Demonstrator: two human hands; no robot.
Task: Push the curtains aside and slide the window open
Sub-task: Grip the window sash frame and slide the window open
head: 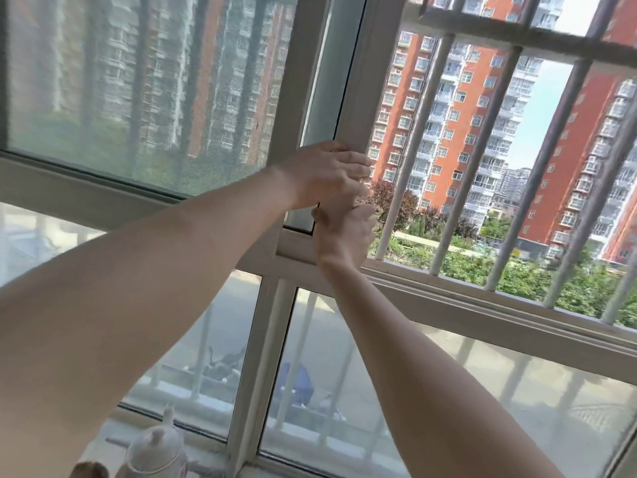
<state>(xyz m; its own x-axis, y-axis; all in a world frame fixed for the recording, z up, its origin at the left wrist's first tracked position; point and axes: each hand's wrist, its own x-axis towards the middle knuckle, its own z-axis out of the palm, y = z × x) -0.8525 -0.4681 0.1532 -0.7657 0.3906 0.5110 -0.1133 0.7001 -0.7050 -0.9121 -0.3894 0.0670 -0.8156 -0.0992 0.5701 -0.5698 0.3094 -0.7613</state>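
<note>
The white sliding window sash [358,81] stands near the middle of the frame, with its vertical edge beside an open gap on the right. My left hand [327,174] is wrapped around that edge from the left. My right hand [344,232] grips the same edge just below it, near the bottom corner. Left of the sash, a mesh screen [148,81] covers the glass and blurs the buildings behind. No curtain is in view.
Metal security bars [410,150] cross the open gap outside. The sill track [482,301] runs along the bottom right. Fixed lower panes [344,391] sit below. A white bottle [158,450] stands on the ledge at bottom left.
</note>
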